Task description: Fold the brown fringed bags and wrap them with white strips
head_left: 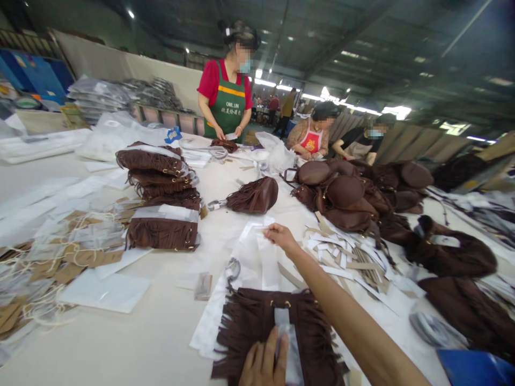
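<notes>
Left hand (263, 360) lies flat, fingers open, pinning the near brown fringed bag (277, 332) to the table (153, 332), while the right hand (279, 236) pinches a white paper strip (269, 257) beyond it; steady downward pressure prevents sliding.

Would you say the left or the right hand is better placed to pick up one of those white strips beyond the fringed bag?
Probably the right hand: it already touches a white strip, while the left hand presses on the fringed bag.
</notes>
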Available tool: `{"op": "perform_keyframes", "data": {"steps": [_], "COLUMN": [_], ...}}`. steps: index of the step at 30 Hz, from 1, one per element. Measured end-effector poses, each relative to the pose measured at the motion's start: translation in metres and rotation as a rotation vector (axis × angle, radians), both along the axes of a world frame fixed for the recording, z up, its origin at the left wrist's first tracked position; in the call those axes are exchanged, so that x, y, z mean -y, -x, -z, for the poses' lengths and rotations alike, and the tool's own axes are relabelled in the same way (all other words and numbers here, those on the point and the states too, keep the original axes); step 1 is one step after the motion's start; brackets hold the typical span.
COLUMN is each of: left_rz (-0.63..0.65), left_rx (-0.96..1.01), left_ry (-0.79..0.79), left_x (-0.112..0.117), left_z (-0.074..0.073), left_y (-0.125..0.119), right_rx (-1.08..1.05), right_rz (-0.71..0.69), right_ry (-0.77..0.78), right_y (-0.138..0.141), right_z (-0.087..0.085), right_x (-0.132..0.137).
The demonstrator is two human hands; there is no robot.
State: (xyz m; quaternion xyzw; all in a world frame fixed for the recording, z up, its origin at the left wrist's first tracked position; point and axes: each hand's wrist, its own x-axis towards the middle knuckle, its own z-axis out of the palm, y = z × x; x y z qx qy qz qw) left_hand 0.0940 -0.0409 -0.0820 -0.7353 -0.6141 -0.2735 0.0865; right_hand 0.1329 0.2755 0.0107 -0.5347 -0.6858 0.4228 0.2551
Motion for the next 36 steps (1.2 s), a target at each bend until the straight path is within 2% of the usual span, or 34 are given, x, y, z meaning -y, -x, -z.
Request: {"op": "perform_keyframes", "data": {"steps": [3, 7, 11, 15, 18, 20, 25, 28, 32, 36], "left_rz": [0.04, 0.047, 0.051, 0.07, 0.07, 0.064, 0.054, 0.066, 0.108, 0.112], "left_rx": [0.043, 0.045, 0.028, 0.015, 0.011, 0.021, 0.048, 0.041, 0.032, 0.023], "left_ry": [0.137, 0.177, 0.174, 0.179, 0.18, 0.175, 0.182, 0.186, 0.178, 0.174], "left_x": [0.005, 0.007, 0.007, 0.007, 0.007, 0.007, 0.008, 0.009, 0.011, 0.013], "left_z": [-0.007, -0.01, -0.009, -0.007, -0.006, -0.007, -0.013, -0.014, -0.012, -0.011], "left_y": [0.001, 0.001, 0.001, 0.003, 0.004, 0.003, 0.002, 0.002, -0.001, -0.002], "right_rx": [-0.144, -0.242, -0.305, -0.394, -0.116, 0.126, 0.3, 0.464, 0.743, 0.816], "right_rz": [0.047, 0.086, 0.072, 0.019, 0.008, -0.002, -0.2, -0.272, -0.263, -0.195], "right_ry": [0.029, 0.101, 0.177, 0.149, -0.078, -0.181, -0.115, -0.172, -0.225, -0.221], "right_y": [-0.014, -0.026, -0.017, -0.002, -0.006, -0.018, -0.067, -0.094, -0.119, -0.133], "right_z": [-0.012, -0.012, -0.012, -0.031, -0.039, -0.033, 0.003, 0.014, 0.014, 0.012], "right_x": [-0.008, -0.012, -0.021, -0.044, -0.051, -0.038, 0.044, 0.079, 0.079, 0.068]}}
